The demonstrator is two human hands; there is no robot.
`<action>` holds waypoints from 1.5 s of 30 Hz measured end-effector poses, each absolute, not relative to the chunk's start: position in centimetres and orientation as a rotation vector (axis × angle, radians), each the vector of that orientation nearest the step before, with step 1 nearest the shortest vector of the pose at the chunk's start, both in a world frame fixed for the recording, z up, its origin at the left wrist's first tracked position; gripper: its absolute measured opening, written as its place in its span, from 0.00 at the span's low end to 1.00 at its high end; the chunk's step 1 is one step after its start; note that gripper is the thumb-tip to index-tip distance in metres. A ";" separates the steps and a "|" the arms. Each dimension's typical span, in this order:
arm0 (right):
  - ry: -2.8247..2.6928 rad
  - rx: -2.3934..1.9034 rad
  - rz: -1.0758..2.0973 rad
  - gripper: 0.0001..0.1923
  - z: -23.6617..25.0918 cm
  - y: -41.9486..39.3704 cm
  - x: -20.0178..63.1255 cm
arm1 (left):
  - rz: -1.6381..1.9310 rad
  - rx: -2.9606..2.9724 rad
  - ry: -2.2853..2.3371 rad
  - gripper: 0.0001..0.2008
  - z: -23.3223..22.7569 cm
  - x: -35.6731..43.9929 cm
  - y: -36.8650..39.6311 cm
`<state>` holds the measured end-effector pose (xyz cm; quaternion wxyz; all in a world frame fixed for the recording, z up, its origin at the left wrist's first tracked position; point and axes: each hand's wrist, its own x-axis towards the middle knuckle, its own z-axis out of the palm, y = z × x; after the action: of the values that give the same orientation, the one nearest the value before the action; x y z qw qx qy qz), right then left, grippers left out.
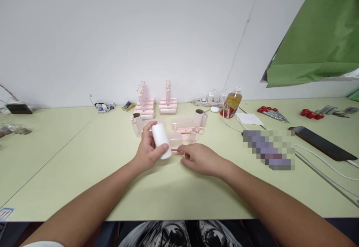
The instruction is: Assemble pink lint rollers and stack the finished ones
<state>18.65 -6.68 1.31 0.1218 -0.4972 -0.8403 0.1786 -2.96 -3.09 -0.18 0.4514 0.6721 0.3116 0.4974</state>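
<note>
The left hand [148, 150] is wrapped around a white roll [162, 140], thumb on the near side and fingers behind, holding it tilted just above the pale green worktop [84, 157]. The right hand [200, 159] lies low beside it, fingers curled narrow around the end of a thin pink handle [177, 151] that rests on the worktop and points toward the roll. The roll looks light and fairly stiff, a smooth paper-faced cylinder that could dent or slip if squeezed hard, so a grip around its middle seems the safe hold; the handle looks like rigid plastic, best pinched near its end. Just behind the hands lie loose pink parts [185, 127] and clear covers, and farther back stand stacks of pink pieces [167, 107]. Off to the right are a bottle [231, 105], a power strip [209, 100], a dark phone [322, 142] and red-handled tools [270, 112].
</note>
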 end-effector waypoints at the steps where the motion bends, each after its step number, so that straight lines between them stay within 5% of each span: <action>1: -2.498 -1.469 0.524 0.14 1.1 -6.7 18.6 | 1.234 1.640 0.780 0.37 -0.1 -2.9 -3.0; 10: -2.511 -1.475 0.405 0.04 0.9 -6.7 18.0 | 1.193 1.606 0.906 0.37 0.8 -3.4 -2.4; 19: -2.119 -1.260 0.595 0.06 1.3 -6.4 18.0 | 0.749 1.623 0.857 0.31 1.3 -3.7 -2.4; 25: -1.678 -1.263 1.190 0.01 0.9 -6.1 17.5 | 0.641 1.568 0.763 0.31 0.9 -3.4 -2.9; 33: -1.340 -1.086 1.562 0.16 0.4 -5.9 17.2 | 0.614 1.517 0.633 0.31 0.2 -3.0 -3.2; 45: -1.237 -1.048 1.647 0.22 0.2 -5.8 17.2 | 0.570 1.534 0.563 0.37 0.5 -3.3 -3.1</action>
<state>17.23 -5.82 0.15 0.4035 -0.4149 -0.4898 0.6521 -3.32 -3.05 0.50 0.6484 0.6748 0.2475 0.2509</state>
